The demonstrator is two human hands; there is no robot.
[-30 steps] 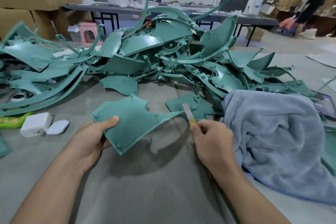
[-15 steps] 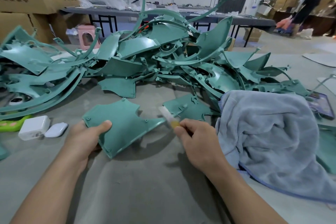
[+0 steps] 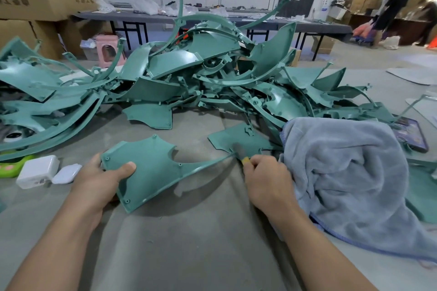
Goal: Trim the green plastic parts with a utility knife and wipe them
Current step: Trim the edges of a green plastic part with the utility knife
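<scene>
Change: a second ago your yellow-handled utility knife (image 3: 244,160) stood upright, clear of the part. Now it has tipped down and left onto the tip of the part's thin arm. The blade is blurred, so I judge it mid-stroke: trimming is under way, wiping not yet begun.

Hands: your left hand (image 3: 99,182) grips the left corner of the flat green plastic panel with the curved cutout (image 3: 151,165), thumb on top. The panel is held low over the grey table cover (image 3: 201,231). Your right hand (image 3: 267,179) is curled round the knife handle.

Edges: the arm tapers to a thin point, so there is little to bear on. Your left thumb is well apart from the blade.

Room: the bluish-grey towel (image 3: 343,172) touches your right hand. Another flat green piece (image 3: 236,139) lies just behind the blade, and the heap of green plastic parts (image 3: 212,78) lies beyond. There is bare cover toward you.
</scene>
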